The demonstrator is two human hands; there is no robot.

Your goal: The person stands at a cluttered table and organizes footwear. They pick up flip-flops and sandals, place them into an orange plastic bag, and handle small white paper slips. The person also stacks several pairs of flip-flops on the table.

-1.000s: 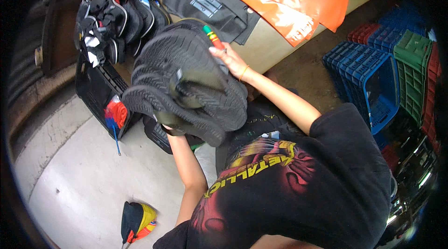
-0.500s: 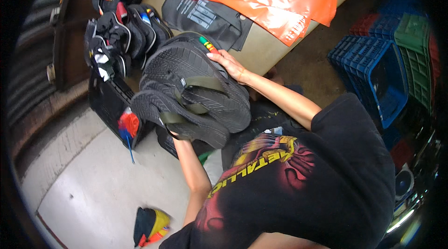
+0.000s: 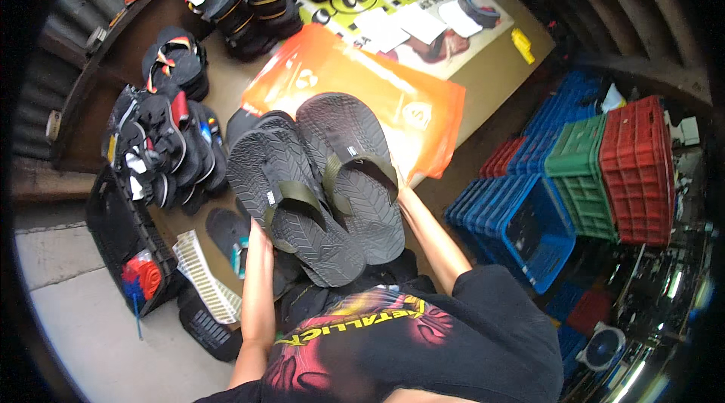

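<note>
A pair of black flip-flops with dark olive straps is held up in front of me over the table edge. My left hand [image 3: 260, 237] grips the outer side of the left flip-flop [image 3: 294, 214], with most fingers hidden under it. On the opposite side, my right hand [image 3: 400, 182] holds the right flip-flop [image 3: 359, 191], its fingers mostly behind the sole. The two lie side by side with their textured footbeds facing me and toes pointing away. More dark soles show behind the left one. Beyond them lies an orange plastic bag [image 3: 370, 93] on the table.
Piles of flip-flops [image 3: 177, 138] fill the table's left side. A black crate [image 3: 121, 229] with a red bundle stands at left. A strip of labels [image 3: 208, 274] lies near my left forearm. Blue [image 3: 529, 229], green [image 3: 581, 169] and red crates [image 3: 638, 169] stack at right.
The flip-flops have turned from a tilted, overlapping position to side by side, toes away. My view has swung, showing more of the table and crates.
</note>
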